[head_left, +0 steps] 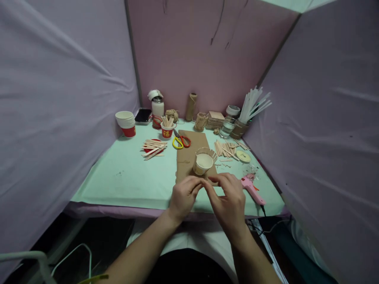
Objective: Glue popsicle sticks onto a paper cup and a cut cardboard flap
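A paper cup with wooden stick pieces standing around its side rests on a brown cardboard sheet. Just in front of the cup, over the cardboard's near end, my left hand is closed in a pinch. My right hand meets it there, its thumb and fingers bent together near my left fingertips. Whatever lies between the fingers is too small or hidden to make out. Beside my right hand lies a pink glue gun.
Scissors lie at the cardboard's left edge. Wooden sticks cover a red dish; more sticks lie right. Stacked cups, a stick-filled red cup, twine, a water glass and glue sticks stand farther back.
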Available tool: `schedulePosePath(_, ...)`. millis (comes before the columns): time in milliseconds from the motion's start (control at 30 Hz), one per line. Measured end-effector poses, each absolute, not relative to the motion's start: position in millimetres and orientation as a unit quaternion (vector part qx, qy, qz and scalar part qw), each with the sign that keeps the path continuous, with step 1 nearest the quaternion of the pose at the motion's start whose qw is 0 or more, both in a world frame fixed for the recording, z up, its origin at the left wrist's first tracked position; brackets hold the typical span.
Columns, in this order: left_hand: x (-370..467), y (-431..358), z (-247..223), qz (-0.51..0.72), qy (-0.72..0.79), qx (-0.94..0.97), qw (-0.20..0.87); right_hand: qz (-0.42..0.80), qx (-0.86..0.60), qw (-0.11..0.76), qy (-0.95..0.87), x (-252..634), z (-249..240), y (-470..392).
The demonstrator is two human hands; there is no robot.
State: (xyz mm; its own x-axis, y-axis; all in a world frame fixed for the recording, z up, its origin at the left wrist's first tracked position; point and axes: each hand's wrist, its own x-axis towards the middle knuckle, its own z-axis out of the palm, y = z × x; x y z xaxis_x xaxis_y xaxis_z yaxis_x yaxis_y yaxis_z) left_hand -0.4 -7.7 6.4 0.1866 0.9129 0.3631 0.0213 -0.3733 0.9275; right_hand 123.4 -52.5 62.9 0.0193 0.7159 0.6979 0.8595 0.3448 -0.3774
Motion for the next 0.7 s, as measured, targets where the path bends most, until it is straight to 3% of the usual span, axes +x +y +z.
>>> schedulePosePath(200,-7.9,-2.4,-1.5,0.524,0.374,0.674,0.363,-0.068,-0.562,0.45,-0.691,131.9,54.8,-41.8)
schedulePosePath(333,-31.7,37.5,12.4,0.475,0.395,0.739,0.267,-0.063,-0.544,0.488,-0.68,143.0,62.1,-33.8)
schedulePosePath(533,-38.6,115.9,46.9,0.283,0.279,0.907,0.142,-0.051,-0.52,0.466,-0.714,145.8,61.0,-10.6)
schedulePosePath(700,-19.7,133.6,64.0,0.184,0.188,0.962,0.068,-0.065,-0.518,0.456,-0.721,148.4,54.4,-3.9)
